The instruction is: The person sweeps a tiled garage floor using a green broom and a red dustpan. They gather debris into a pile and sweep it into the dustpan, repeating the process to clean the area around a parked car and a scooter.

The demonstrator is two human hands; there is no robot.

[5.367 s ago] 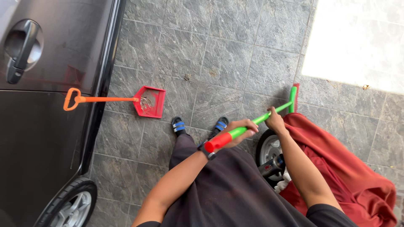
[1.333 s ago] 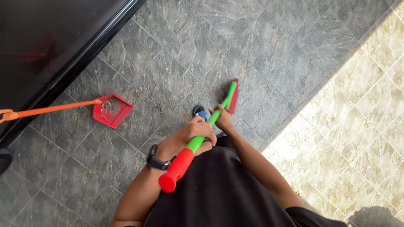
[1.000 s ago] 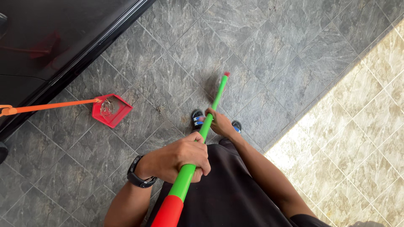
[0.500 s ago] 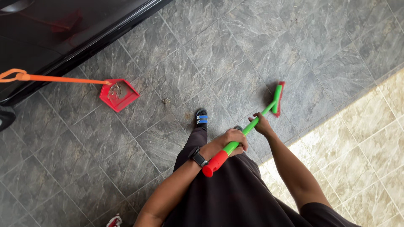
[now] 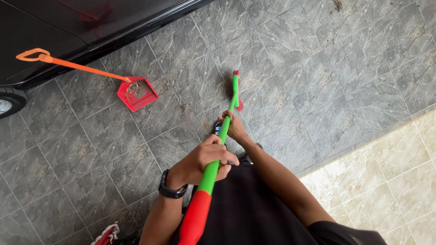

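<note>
Far left, 10 o'clock: black car body (image 5: 68, 27) with a tyre (image 5: 9, 102) at 9 o'clock. Orange long-handled red plastic dustpan (image 5: 137, 94) stands on the grey stone-pattern floor tiles (image 5: 295, 54), its handle leaning against the car; a small amount of debris sits in the pan. Small dirt speck (image 5: 185, 107) on the tile just right of the pan, between it and the broom head. Bottom edge, 7 o'clock: a red-and-white object (image 5: 106, 234), too cropped to identify. Centre: left hand (image 5: 206, 159), black wristwatch (image 5: 170, 188) on that wrist, closed around the green-shafted broom with red grip (image 5: 213, 168) just above the red section. Right hand (image 5: 234, 127) is wrapped around the same shaft further down, toward 12 o'clock. Red bristle head (image 5: 236, 88) is on the floor at 12 o'clock, near the pan but apart from it. More dirt (image 5: 338, 5) at 1 o'clock, well away from the broom. Beige tiles (image 5: 399, 172) at 4 o'clock. Judgement: sweeping partly done, with some debris in the pan, the speck by the pan and the far patch left.
</note>
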